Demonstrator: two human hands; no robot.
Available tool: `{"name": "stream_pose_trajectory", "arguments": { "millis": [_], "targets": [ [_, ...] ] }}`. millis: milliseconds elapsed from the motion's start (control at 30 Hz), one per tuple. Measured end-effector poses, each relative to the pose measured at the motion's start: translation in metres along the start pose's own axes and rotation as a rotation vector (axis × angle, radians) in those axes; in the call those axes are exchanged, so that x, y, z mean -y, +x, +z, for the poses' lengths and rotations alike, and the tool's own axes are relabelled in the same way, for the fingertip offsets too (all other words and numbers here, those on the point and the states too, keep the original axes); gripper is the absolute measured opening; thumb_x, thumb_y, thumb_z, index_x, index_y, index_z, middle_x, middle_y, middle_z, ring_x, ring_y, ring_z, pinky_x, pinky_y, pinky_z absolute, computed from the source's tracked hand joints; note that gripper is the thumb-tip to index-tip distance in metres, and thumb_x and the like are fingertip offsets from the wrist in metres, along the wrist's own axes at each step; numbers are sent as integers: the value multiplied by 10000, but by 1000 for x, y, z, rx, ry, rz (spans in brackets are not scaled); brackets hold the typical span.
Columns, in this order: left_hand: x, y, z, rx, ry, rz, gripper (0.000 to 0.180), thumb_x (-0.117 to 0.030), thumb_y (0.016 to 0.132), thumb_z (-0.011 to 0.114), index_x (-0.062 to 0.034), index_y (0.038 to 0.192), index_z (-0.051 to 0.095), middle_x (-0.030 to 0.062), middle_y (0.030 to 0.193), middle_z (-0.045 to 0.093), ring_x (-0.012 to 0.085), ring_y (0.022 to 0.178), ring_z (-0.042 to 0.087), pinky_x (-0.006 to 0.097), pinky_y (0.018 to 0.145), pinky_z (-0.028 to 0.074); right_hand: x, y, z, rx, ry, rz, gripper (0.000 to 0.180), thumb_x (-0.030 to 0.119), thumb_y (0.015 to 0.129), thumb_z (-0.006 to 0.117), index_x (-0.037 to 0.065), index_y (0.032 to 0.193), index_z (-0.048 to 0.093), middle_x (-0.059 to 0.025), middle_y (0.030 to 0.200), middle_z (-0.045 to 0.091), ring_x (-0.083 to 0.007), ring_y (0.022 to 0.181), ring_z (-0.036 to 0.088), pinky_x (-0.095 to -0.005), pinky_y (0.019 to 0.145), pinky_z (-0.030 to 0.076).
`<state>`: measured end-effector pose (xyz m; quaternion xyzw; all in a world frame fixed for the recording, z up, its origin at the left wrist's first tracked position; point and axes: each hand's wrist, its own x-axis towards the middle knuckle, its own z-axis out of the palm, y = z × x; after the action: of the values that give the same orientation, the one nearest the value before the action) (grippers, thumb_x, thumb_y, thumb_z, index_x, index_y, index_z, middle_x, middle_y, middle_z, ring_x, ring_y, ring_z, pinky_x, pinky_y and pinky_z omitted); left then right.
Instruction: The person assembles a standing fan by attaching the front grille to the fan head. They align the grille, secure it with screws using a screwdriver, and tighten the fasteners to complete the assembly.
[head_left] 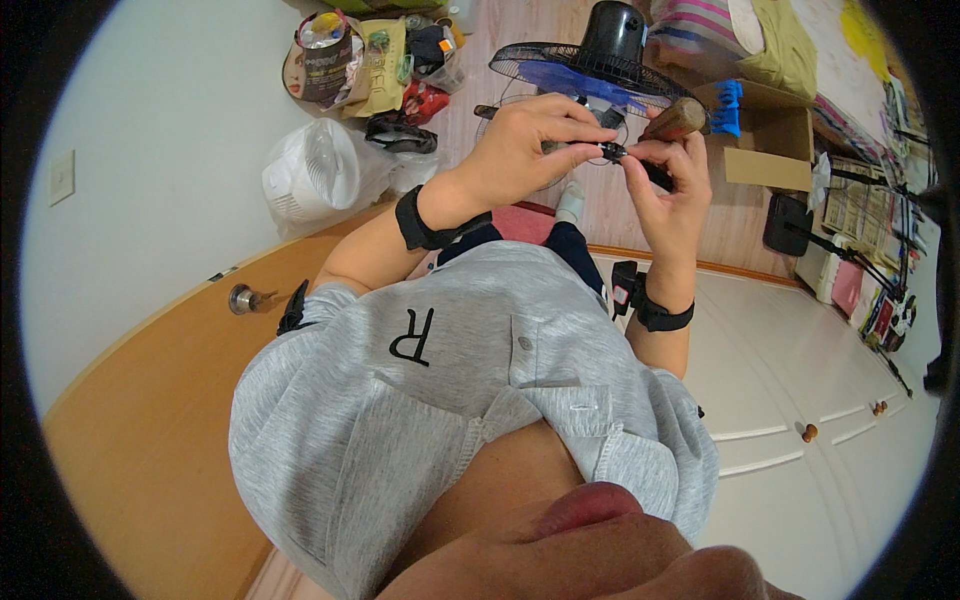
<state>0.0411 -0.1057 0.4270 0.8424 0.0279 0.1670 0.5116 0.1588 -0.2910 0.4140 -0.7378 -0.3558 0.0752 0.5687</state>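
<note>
My left hand (525, 145) and my right hand (677, 185) are raised close together in front of the fan. A small black piece with a bright metal bit (613, 152) sits between their fingertips, pinched from both sides; its kind is too small to make out. A tool with a brown wooden handle (676, 119) rests in my right hand, its working end hidden. Just beyond the hands is an electric fan (612, 40) with a black motor housing, blue blades and a wire guard, partly covered by my fingers.
An open cardboard box (768, 165) stands right of the fan. On the left are a white plastic-wrapped appliance (318, 175), a dark bucket (322, 62) and several bags. A wooden door (150, 400) is at lower left, white cabinet doors (770, 370) at right.
</note>
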Motion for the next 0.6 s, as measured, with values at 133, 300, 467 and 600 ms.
{"name": "stream_pose_trajectory", "arguments": {
  "millis": [133, 300, 467, 600],
  "targets": [
    [-6, 5, 6, -48, -82, -146, 255, -99, 883, 771, -37, 1130, 760, 95, 1078, 747, 209, 1016, 695, 332, 914, 535, -11, 3, -7, 25, 1, -5, 177, 70, 740, 841, 48, 891, 753, -160, 1158, 665, -301, 1125, 638, -402, 965, 489],
    [-1, 12, 9, -27, -67, -120, 201, -73, 868, 777, -14, 1056, 743, 112, 1077, 746, 226, 1026, 699, 336, 927, 534, -20, 6, -5, -17, 73, 6, 170, 73, 748, 841, 41, 886, 747, -159, 1136, 663, -283, 1097, 643, -378, 943, 494],
    [18, 9, 7, -54, -70, -3, 159, -45, 845, 780, -17, 991, 721, 115, 1074, 736, 237, 1019, 696, 351, 919, 534, -23, 8, 7, -8, 20, 0, 160, 68, 755, 837, 42, 882, 743, -163, 1146, 653, -276, 1048, 637, -374, 911, 500],
    [43, 4, -5, 7, -171, -33, 134, -38, 839, 778, -20, 952, 707, 114, 1075, 729, 242, 1009, 693, 355, 910, 533, -22, 1, 29, -24, -143, 1, 155, 62, 762, 833, 41, 886, 742, -170, 1172, 642, -281, 1060, 627, -367, 895, 503]
  ]
}}
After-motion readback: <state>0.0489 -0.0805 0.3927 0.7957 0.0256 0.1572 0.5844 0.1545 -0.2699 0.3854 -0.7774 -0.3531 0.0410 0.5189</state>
